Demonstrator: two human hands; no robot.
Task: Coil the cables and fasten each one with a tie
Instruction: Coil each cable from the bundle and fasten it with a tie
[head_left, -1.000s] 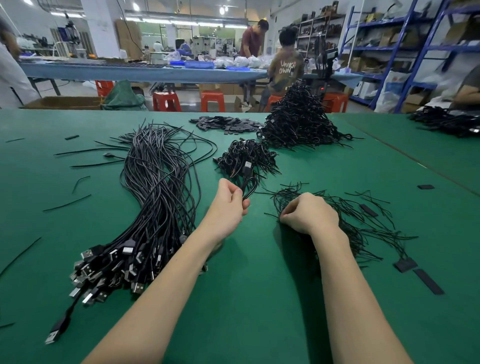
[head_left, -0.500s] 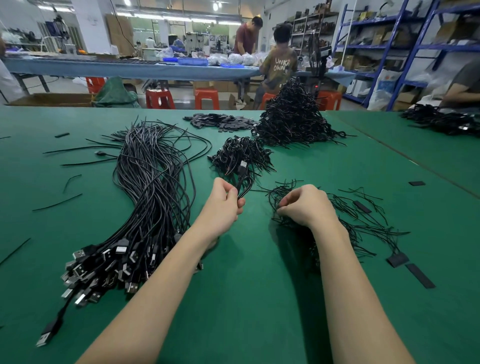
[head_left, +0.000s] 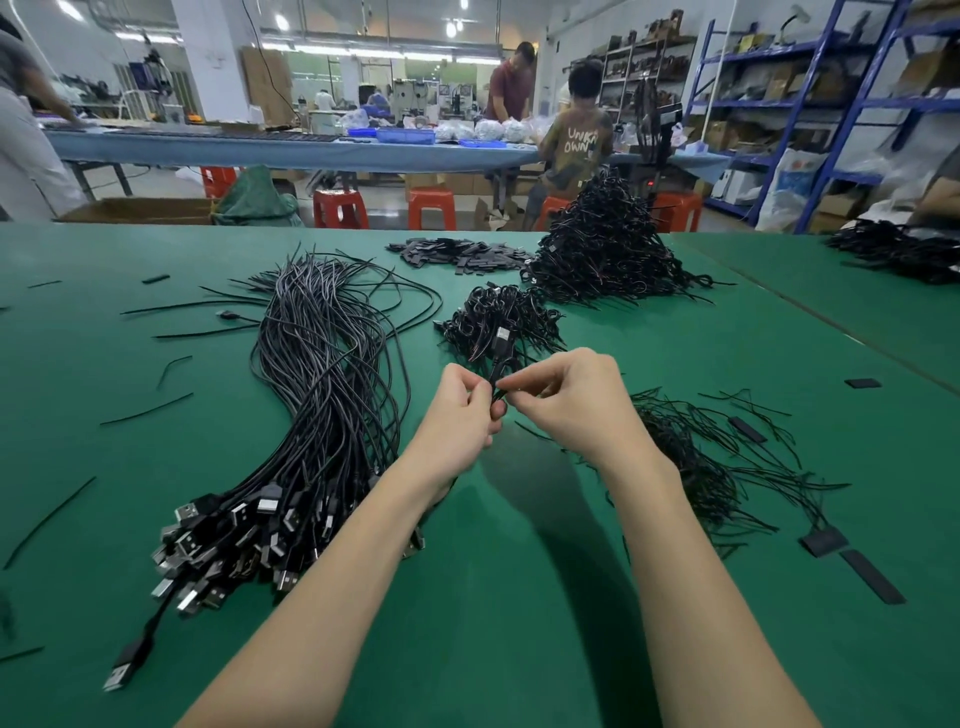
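Note:
My left hand (head_left: 460, 415) grips a coiled black cable (head_left: 500, 358) whose USB plug sticks up above my fingers. My right hand (head_left: 571, 402) meets it from the right and pinches a thin black tie at the coil, fingertips touching the left hand's. A thick bundle of loose black USB cables (head_left: 322, 395) lies to the left, plugs toward me. A spread of thin black ties (head_left: 701, 462) lies to the right. Just beyond my hands sits a small pile of coiled cables (head_left: 493, 317), and a large heap (head_left: 608, 254) behind it.
The green table (head_left: 493, 623) holds stray tie pieces at the left and flat black strips (head_left: 872, 577) at the right. A pile of black strips (head_left: 462, 254) lies at the back. Another cable heap (head_left: 893, 249) sits far right. People work at a table behind.
My right hand has lifted off the tie pile and moved left to meet my left hand at the coiled cable. The left hand has stayed holding the coil.

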